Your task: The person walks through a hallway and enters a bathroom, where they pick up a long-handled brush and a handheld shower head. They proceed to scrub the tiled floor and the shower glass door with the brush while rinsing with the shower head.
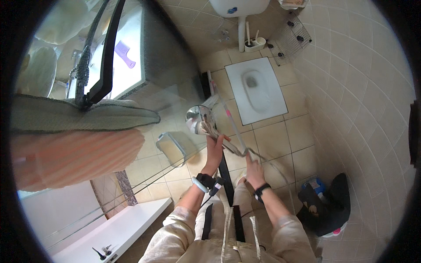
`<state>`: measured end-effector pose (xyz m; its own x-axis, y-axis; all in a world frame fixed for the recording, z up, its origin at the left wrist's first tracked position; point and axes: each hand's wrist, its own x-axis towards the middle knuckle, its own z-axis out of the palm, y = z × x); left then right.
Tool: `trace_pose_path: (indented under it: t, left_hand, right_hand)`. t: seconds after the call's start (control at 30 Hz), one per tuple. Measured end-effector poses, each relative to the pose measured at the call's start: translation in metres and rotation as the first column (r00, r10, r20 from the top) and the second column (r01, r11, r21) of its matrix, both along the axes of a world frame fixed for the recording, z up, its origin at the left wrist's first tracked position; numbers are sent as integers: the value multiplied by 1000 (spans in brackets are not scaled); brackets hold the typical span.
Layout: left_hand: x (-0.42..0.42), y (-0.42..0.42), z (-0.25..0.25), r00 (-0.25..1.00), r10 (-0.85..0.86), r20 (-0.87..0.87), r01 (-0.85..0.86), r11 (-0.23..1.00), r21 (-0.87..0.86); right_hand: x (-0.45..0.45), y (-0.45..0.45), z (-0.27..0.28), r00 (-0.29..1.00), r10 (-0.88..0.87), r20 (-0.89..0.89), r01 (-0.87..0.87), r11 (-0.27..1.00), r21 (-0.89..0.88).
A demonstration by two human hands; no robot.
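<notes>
My left hand [215,151] grips the handle of a chrome handheld shower head [196,120], which points away from me over the floor. Spray [211,100] seems to come from its face. From the handle's lower end a metal shower hose [279,171] curves off to the right and down. My right hand [255,172] is closed around the near end of a long pale pole with pink bands [233,120], just below where the hose crosses it. The pole's far end reaches the floor beside a dark edge. Beyond lies a white squat toilet [279,98] set in tile.
A glass panel [174,98] stands left, with towels [79,157] hung there and a plastic bin [171,149] seen through it. A purple comb [125,54] lies on a white counter. Toilet brush holder [256,46] and wire rack [289,39] stand behind; a black bag [329,203] sits right.
</notes>
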<state>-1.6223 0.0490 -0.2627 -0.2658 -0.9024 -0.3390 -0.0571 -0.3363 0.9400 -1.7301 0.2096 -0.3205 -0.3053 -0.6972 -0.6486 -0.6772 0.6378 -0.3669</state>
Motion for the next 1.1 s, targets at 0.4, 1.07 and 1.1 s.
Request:
trace_pose_path:
  t: [0.4,1.07,1.1]
  left_hand:
    - [0,-19,-26,995,73,-66,-72,997,18]
    - [-7,-70,-25,959,226,-174,-240,968,-68]
    - [-6,-66,-29,955,229,-189,-247,966,-76]
  right_hand:
    - [21,114,42,980,7,197,7,998,-70]
    - [-7,53,48,980,102,169,-127,981,147]
    - [-3,43,49,981,71,178,-101,981,164]
